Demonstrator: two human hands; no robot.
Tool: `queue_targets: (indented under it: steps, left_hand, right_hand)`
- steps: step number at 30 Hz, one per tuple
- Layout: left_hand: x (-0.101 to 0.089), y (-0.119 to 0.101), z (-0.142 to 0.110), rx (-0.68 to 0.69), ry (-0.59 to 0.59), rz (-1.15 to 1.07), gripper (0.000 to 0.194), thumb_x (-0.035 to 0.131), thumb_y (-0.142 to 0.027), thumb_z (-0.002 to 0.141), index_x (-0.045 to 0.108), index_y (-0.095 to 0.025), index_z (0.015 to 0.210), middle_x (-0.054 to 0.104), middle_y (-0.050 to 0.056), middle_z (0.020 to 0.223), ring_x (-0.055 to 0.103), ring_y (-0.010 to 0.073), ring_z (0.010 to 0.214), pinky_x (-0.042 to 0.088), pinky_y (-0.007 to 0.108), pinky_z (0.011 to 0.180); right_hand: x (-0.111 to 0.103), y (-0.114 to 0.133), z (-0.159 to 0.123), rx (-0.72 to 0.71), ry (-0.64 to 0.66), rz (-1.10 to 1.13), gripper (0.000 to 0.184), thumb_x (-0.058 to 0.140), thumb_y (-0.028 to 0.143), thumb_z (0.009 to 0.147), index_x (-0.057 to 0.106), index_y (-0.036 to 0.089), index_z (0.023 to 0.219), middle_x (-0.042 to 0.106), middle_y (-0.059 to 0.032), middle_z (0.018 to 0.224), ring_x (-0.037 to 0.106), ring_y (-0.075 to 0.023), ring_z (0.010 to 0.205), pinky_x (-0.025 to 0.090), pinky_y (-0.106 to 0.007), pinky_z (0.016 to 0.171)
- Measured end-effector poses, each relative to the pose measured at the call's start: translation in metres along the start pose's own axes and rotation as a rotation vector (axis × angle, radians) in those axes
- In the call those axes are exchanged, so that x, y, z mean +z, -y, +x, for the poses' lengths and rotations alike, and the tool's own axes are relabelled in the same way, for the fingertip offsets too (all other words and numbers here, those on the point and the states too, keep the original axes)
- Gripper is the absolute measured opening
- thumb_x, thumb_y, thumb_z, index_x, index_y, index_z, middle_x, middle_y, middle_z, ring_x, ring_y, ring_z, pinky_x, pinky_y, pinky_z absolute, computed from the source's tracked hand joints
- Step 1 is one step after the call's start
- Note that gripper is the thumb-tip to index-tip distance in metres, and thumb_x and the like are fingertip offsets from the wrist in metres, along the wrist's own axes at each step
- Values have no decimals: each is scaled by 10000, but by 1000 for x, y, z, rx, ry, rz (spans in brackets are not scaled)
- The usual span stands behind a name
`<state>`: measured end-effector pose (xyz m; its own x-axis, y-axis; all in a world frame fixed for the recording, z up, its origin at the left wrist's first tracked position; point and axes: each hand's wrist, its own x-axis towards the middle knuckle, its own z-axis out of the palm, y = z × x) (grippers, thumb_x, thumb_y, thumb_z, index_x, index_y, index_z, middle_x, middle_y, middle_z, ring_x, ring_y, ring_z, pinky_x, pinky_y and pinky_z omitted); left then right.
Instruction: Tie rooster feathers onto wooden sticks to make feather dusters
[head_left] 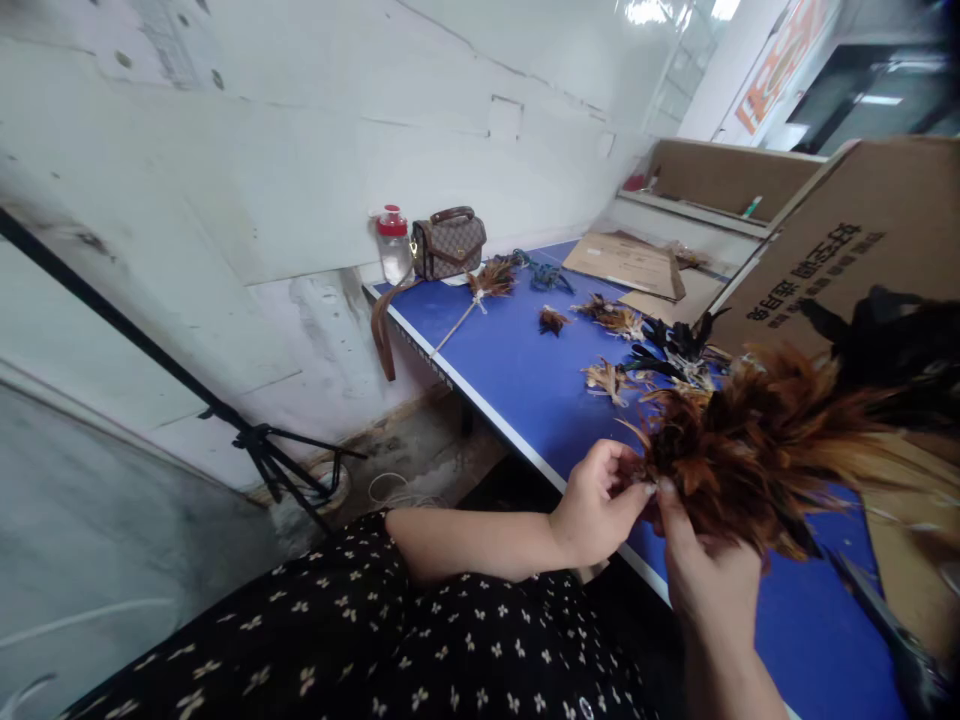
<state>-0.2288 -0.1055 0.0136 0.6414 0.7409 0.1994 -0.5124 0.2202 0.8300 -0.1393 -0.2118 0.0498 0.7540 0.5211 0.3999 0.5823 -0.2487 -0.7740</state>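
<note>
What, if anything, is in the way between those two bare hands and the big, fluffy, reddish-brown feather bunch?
Nothing visible: the left hand and right hand already pinch the near end of the feather bunch. The small, tan feather tuft lies beyond them on the flat blue table.

The wall (300, 150) (stained) flanks a blue table (517, 370).

Single camera on your head, facing forward and down. Your left hand (600, 510) and right hand (712, 580) close, near right; blue table (517, 350) stretches away to far wall (435, 150); your clothing (450, 670) nearest.
</note>
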Motion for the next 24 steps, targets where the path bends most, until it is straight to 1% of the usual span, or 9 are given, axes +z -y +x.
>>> queue_targets:
  steps: [3,5,8,13,16,18,20,22,24]
  left_hand:
    - [-1,6,2,-28,88,-60,455,872,-515,954,595,-188,1107,680,-19,808,699,142,650,612,296,655]
    - [-2,8,3,-17,107,-63,488,887,-554,942,595,-193,1092,668,-33,769,692,137,618,612,297,643]
    - [-4,7,6,27,123,-22,490,897,-565,930,608,-197,1075,675,-28,781,686,136,629,618,302,639]
    - [-13,6,12,51,136,101,348,868,-429,960,663,-176,1082,692,-5,869,650,108,720,585,273,705]
    - [-16,13,14,42,151,118,325,852,-389,971,687,-167,1143,698,3,905,645,107,747,596,274,736]
    - [-17,19,13,47,184,87,328,841,-396,980,677,-171,1154,705,8,903,663,118,721,624,290,715]
    - [-17,25,11,79,199,90,314,836,-388,984,670,-176,1146,713,13,900,676,124,691,640,293,684]
    - [-18,29,10,129,170,155,275,822,-356,997,684,-174,1151,726,27,923,687,123,698,647,282,682]
    - [-21,30,10,206,128,250,208,788,-311,1018,716,-169,1152,743,45,966,702,125,736,656,281,716]
  right_hand:
    - [-1,2,0,48,46,-2,641,731,828,931,731,235,689,787,-123,745,759,-319,738,592,-401,665]
    - [1,3,0,35,51,1,652,705,840,947,730,236,703,804,-132,786,763,-322,769,596,-408,706]
    - [5,-2,-1,14,30,-12,642,705,825,969,695,253,680,779,-122,734,749,-319,749,602,-429,758]
    - [10,-19,-2,16,14,-58,634,687,801,990,677,255,668,754,-99,705,744,-304,735,615,-461,831]
    - [12,-26,-1,6,-12,-55,577,709,766,982,724,242,740,769,-108,745,788,-335,834,642,-469,867]
    - [14,-26,-1,7,-19,-33,519,727,732,974,763,235,826,791,-113,791,804,-354,895,650,-472,872]
    - [15,-24,-1,20,-31,-15,466,744,690,957,786,229,907,818,-120,862,810,-365,947,650,-475,884]
    - [16,-21,0,42,-50,-6,430,753,646,930,793,219,954,836,-132,926,809,-374,983,644,-486,912]
    - [16,-17,0,72,-67,-16,400,751,605,890,789,212,952,845,-143,966,805,-386,1011,629,-509,964]
